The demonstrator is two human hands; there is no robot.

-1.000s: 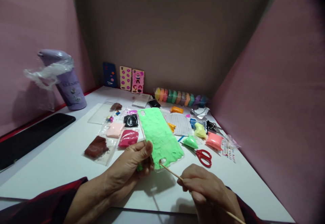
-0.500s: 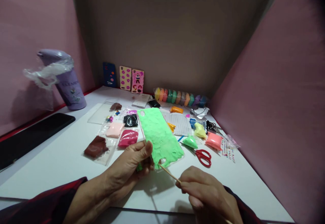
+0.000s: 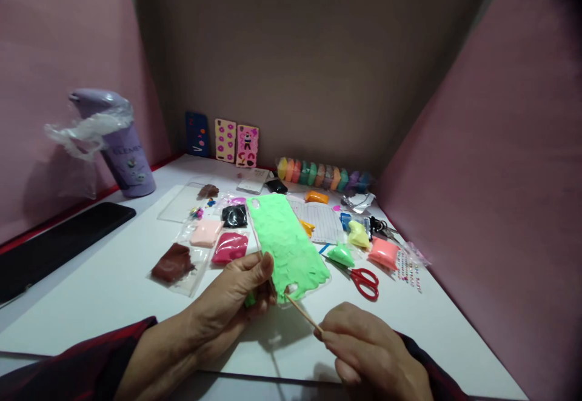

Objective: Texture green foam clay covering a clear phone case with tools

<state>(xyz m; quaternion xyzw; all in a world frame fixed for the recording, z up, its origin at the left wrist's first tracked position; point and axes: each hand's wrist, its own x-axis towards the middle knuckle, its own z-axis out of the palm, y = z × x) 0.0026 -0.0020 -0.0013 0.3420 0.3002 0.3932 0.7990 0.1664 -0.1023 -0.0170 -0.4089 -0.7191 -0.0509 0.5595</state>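
Observation:
A clear phone case (image 3: 288,240) coated in bumpy bright green clay is tilted above the table, its camera hole at the far left corner. My left hand (image 3: 236,295) pinches its left edge, thumb on top and fingers beneath; a bit of green clay shows by those fingers. Between the closed fingers of my right hand (image 3: 370,346) is a thin wooden stick (image 3: 305,313). The stick's tip touches the clay beside a small opening at the case's near end. Red-handled scissors (image 3: 365,282) lie right of the case, beside a packet of green clay (image 3: 341,254).
Left of the case lie brown clay (image 3: 171,263), a pink packet (image 3: 230,248) and a black phone (image 3: 63,246). A purple tumbler (image 3: 130,155) stands at the back left. Rightward are coral clay (image 3: 384,253) and gem stickers (image 3: 409,269). Decorated cases (image 3: 225,140) lean on the back wall.
My right hand has lowered very slightly, the stick's tip staying near the same opening. The case and my left hand look unmoved.

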